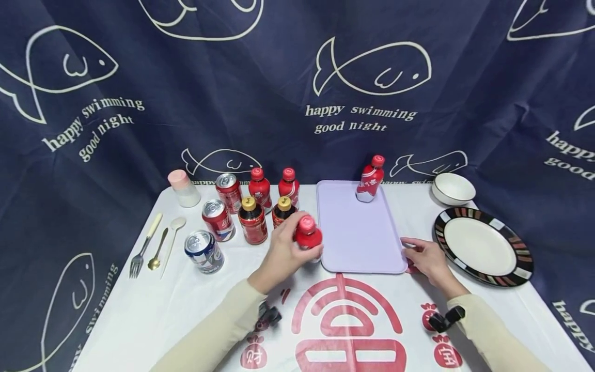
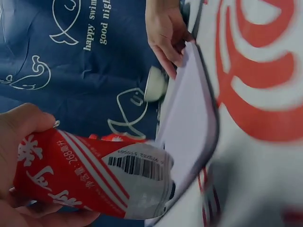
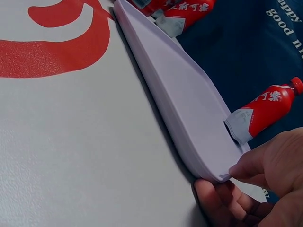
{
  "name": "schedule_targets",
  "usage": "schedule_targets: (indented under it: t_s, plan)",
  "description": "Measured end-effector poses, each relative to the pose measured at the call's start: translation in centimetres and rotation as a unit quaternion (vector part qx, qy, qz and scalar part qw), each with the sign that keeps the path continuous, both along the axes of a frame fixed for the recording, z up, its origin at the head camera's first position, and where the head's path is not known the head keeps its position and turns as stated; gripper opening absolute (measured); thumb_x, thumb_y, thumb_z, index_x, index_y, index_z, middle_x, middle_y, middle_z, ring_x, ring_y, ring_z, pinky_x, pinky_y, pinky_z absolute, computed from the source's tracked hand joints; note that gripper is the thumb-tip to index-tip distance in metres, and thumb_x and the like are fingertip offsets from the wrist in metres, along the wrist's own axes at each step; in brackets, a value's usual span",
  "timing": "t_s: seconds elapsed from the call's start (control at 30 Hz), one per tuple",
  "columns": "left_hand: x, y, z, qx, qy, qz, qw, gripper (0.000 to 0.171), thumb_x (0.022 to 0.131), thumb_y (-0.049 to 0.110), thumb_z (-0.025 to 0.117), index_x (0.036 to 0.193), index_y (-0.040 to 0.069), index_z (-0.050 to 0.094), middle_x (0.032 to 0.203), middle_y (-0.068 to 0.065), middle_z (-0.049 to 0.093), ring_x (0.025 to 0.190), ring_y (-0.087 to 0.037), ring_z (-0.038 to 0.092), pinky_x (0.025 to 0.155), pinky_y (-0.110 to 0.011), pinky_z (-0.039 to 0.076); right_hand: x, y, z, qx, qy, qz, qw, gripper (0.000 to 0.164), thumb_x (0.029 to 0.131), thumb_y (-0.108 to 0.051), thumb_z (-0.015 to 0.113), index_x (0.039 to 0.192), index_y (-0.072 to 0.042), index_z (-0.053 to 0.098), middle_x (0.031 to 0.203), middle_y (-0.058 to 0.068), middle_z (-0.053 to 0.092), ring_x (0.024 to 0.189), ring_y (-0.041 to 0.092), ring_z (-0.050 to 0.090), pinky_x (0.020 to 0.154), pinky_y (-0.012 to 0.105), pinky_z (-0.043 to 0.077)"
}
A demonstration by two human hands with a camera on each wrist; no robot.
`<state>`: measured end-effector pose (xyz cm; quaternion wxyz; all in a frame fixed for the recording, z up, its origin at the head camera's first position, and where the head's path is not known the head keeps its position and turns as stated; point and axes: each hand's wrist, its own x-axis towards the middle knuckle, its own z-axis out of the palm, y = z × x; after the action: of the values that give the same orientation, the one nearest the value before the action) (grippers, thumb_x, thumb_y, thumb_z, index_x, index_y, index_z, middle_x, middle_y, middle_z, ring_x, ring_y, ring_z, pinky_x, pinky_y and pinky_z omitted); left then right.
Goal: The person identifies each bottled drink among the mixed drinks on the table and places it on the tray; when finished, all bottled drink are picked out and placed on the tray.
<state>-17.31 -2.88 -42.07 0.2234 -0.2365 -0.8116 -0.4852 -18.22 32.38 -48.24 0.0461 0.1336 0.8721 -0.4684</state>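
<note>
Clasping one of four red bottles (image 1: 309, 237) in left hand (image 1: 289, 244)
Held between thumb and fingers, perhaps touching one tray (image 1: 361, 235); pinching its corner in right hand (image 1: 427, 259)

Saw a white table (image 1: 144, 320), red-printed toward six o'clock. Found on it, at nine, fork (image 1: 144, 246), gold spoon (image 1: 160, 249), white spoon (image 1: 171, 245) and blue can (image 1: 205, 253); at ten, pink-lidded jar (image 1: 185, 189) and two red cans (image 1: 218, 221); near eleven, two gold-capped bottles (image 1: 253, 223) and two red bottles (image 1: 260, 189); at twelve, lilac tray (image 1: 357, 232); at two, white bowl (image 1: 453, 189); near three, dark-rimmed plate (image 1: 481, 246).
</note>
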Motion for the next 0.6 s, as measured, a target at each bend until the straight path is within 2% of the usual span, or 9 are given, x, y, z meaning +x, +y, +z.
schedule_targets:
  t_s: [0.13, 0.2, 0.33, 0.47, 0.6]
  plan:
    - [-3.1, 4.2, -0.2, 0.013, 0.012, 0.004, 0.9998, 0.059, 0.064, 0.021, 0.080, 0.115, 0.014, 0.052, 0.101, -0.001, 0.060, 0.090, -0.009, 0.058, 0.080, -0.022, 0.048, 0.0, -0.2, 0.0, -0.002, 0.006, 0.005, 1.000, 0.046, 0.082, -0.005, 0.054, 0.127, 0.001, 0.051, 0.081, 0.013, 0.058, 0.058, 0.012, 0.060, 0.052, 0.031, 0.053]
    - [-4.8, 6.3, -0.5, 0.023, 0.006, 0.005, 0.9997, 0.060, 0.065, 0.020, 0.080, 0.117, 0.014, 0.051, 0.103, -0.001, 0.060, 0.092, -0.009, 0.058, 0.080, -0.021, 0.048, 0.0, -0.1, 0.0, 0.002, 0.004, 0.008, 1.000, 0.046, 0.082, -0.005, 0.054, 0.127, 0.001, 0.051, 0.081, 0.013, 0.059, 0.058, 0.012, 0.060, 0.052, 0.031, 0.053]
    - [-8.2, 9.6, -1.1, 0.021, -0.007, 0.028, 0.9994, 0.062, 0.066, 0.021, 0.080, 0.120, 0.014, 0.049, 0.107, -0.003, 0.059, 0.095, -0.010, 0.057, 0.083, -0.019, 0.047, 0.1, 0.0, 0.1, 0.015, -0.004, 0.006, 1.000, 0.045, 0.083, -0.006, 0.054, 0.128, 0.001, 0.051, 0.082, 0.013, 0.059, 0.059, 0.013, 0.060, 0.051, 0.031, 0.053]
    - [-11.9, 11.7, -1.9, -0.005, -0.019, 0.063, 0.9978, 0.064, 0.067, 0.022, 0.079, 0.122, 0.017, 0.046, 0.106, -0.003, 0.057, 0.095, -0.012, 0.056, 0.083, -0.019, 0.046, 0.1, -0.1, 0.1, 0.003, -0.006, 0.009, 1.000, 0.045, 0.085, -0.005, 0.053, 0.129, 0.001, 0.049, 0.082, 0.015, 0.058, 0.059, 0.014, 0.060, 0.052, 0.032, 0.053]
    - [-14.9, 13.0, -2.4, -0.035, -0.050, 0.098, 0.9934, 0.066, 0.067, 0.023, 0.079, 0.124, 0.020, 0.044, 0.105, -0.003, 0.056, 0.096, -0.014, 0.055, 0.083, -0.023, 0.047, 0.0, -0.1, 0.4, -0.006, -0.006, 0.014, 1.000, 0.044, 0.086, -0.004, 0.052, 0.129, 0.002, 0.049, 0.084, 0.017, 0.058, 0.059, 0.014, 0.060, 0.052, 0.033, 0.053]
